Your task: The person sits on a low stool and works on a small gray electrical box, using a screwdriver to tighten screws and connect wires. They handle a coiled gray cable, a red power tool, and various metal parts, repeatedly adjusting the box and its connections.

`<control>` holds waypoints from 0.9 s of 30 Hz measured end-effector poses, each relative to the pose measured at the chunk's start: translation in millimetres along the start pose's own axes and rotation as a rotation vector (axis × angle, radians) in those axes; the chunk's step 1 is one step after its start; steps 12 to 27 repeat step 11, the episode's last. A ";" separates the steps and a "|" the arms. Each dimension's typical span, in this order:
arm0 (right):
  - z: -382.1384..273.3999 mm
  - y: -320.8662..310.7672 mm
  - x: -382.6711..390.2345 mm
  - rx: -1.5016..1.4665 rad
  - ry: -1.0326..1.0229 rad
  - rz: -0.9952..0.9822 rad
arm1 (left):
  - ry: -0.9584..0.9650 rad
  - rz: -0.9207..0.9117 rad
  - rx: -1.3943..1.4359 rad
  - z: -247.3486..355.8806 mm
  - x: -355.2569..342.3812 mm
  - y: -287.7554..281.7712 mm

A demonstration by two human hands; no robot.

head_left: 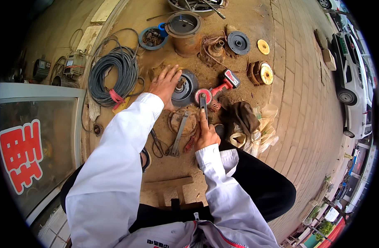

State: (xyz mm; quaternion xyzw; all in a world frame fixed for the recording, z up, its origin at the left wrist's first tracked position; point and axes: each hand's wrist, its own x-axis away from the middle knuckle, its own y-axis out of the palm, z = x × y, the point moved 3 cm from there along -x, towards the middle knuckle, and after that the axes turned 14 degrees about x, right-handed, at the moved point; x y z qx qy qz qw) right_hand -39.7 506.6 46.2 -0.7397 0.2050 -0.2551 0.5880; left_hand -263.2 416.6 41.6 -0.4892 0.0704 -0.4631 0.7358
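Note:
My left hand [164,82] rests flat, fingers spread, on the left edge of a round dark metal housing [187,88] lying on the dirt ground. In my right hand [206,134] a flat metal wrench [203,104] stands upright, its head next to the red disc guard of a red angle grinder [217,89]. A long flat spanner [179,134] and dark pliers [157,144] lie on the ground between my arms. Both sleeves are white.
A coil of black cable [113,74] lies to the left. A rusty cylinder [186,35], a black disc [238,42], a yellow disc [263,46] and a rusty spool [260,73] sit beyond. Rags and plastic bags [249,128] are at right. Brick paving and parked cars [348,70] lie far right.

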 end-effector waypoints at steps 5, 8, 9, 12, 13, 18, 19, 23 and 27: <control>-17.5 -6.5 -57.2 0.028 -0.030 0.092 | 0.103 0.011 -0.028 -9.4 -3.6 -5.8; -11.8 -7.9 -57.8 0.039 -0.023 0.044 | -0.016 -0.011 -0.111 4.1 -1.2 -5.6; -10.3 -9.6 -56.7 0.040 -0.015 0.038 | -0.119 -0.036 -0.095 8.4 -1.7 -2.4; -18.4 -18.1 -59.8 0.050 -0.020 -0.019 | -0.306 0.036 0.075 10.7 6.9 2.1; -18.4 -18.1 -59.8 0.050 -0.020 -0.019 | -0.306 0.036 0.075 10.7 6.9 2.1; -18.4 -18.1 -59.8 0.050 -0.020 -0.019 | -0.306 0.036 0.075 10.7 6.9 2.1; -18.4 -18.1 -59.8 0.050 -0.020 -0.019 | -0.306 0.036 0.075 10.7 6.9 2.1; -18.4 -18.1 -59.8 0.050 -0.020 -0.019 | -0.306 0.036 0.075 10.7 6.9 2.1; -18.4 -18.1 -59.8 0.050 -0.020 -0.019 | -0.306 0.036 0.075 10.7 6.9 2.1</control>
